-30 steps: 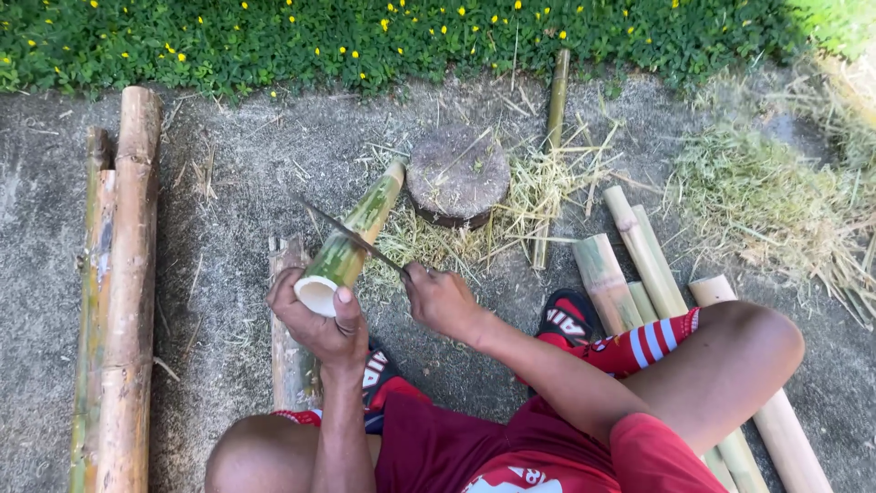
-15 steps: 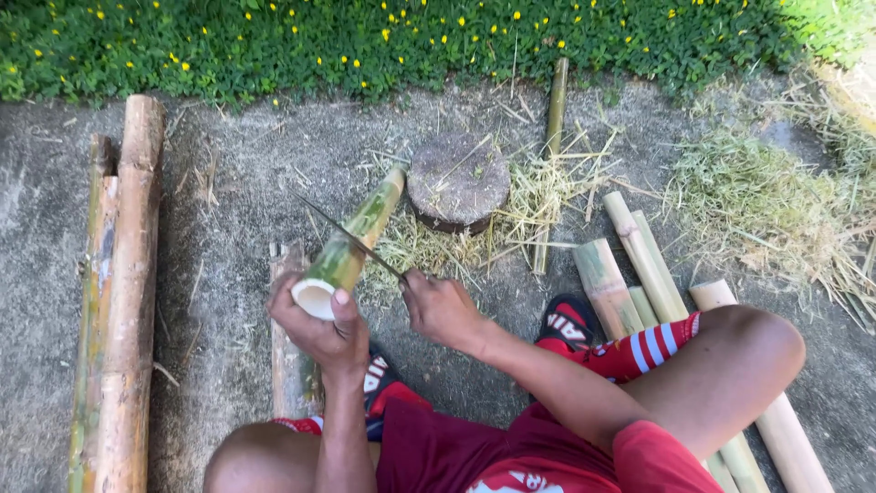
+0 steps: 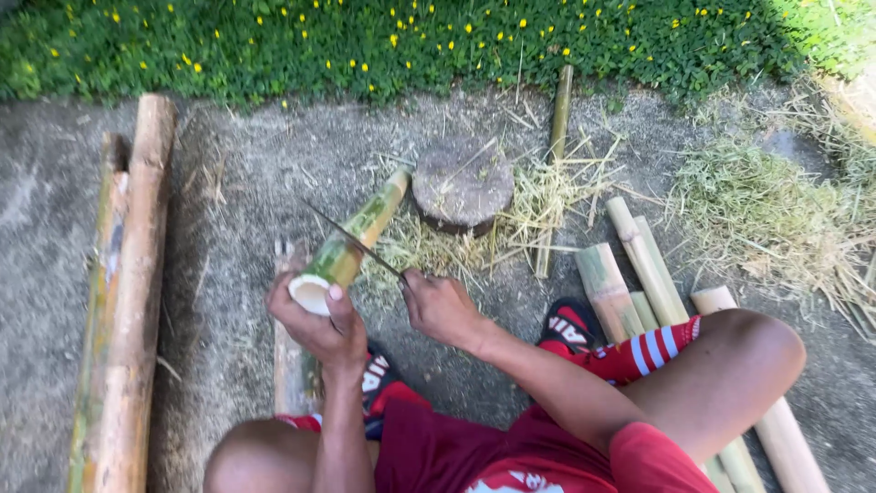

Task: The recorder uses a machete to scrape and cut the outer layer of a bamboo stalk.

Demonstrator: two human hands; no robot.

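Note:
My left hand [image 3: 319, 324] grips the near cut end of a green bamboo section [image 3: 358, 239]. The section slants away, its far tip resting beside a round wooden block [image 3: 463, 189]. In my right hand [image 3: 440, 306] is a long thin knife [image 3: 351, 241], its blade laid across the bamboo's upper side, pointing up and left. I sit on the ground with both knees spread, in red shorts.
Two long bamboo poles [image 3: 128, 274] lie along the left. Several cut bamboo pieces [image 3: 639, 274] lie at the right by my red sandal [image 3: 570, 326]. Dry shavings [image 3: 529, 210] ring the block, a thin pole [image 3: 558, 114] lies behind it, and flowering plants [image 3: 411, 36] border the far side.
The knife blade and right hand have shifted slightly along the bamboo; the left hand keeps its hold and the bamboo stays in much the same place.

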